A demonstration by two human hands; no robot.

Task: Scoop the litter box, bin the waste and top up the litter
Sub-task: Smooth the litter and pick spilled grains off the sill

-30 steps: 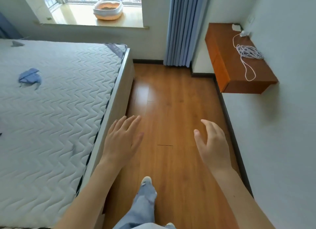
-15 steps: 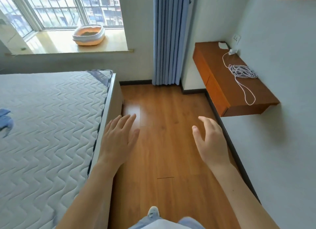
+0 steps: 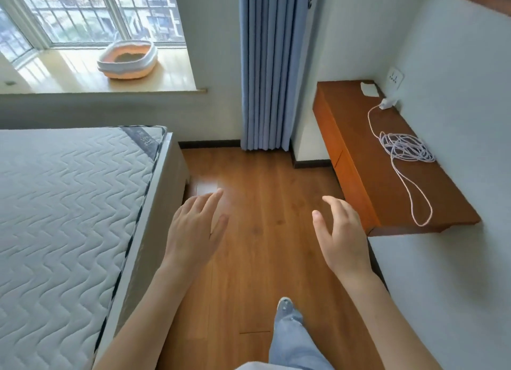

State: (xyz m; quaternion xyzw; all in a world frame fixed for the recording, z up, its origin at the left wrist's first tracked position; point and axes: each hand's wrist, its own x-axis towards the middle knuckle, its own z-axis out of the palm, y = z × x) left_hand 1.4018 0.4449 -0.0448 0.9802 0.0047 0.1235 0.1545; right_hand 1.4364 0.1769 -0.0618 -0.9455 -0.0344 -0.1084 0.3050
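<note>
An orange and white litter box (image 3: 127,60) holding grey litter sits on the sunlit window sill (image 3: 171,76) at the far left, beyond the bed. My left hand (image 3: 193,231) is held out over the wooden floor beside the bed's edge, fingers straight and holding nothing. My right hand (image 3: 341,235) hangs in the air on the right, fingers relaxed and spread, also holding nothing. Both hands are far from the litter box. No scoop, bin or litter bag is in view.
A bed with a quilted white mattress (image 3: 63,220) fills the left side. A wall-mounted wooden shelf (image 3: 359,159) with a coiled white cable (image 3: 406,151) juts out on the right. A blue curtain (image 3: 268,65) hangs ahead. The wooden floor (image 3: 260,192) runs between bed and shelf.
I have walked forward along the bed, so the litter box, window sill and shelf appear nearer and lower in view. Both hands stay held out and hold nothing.
</note>
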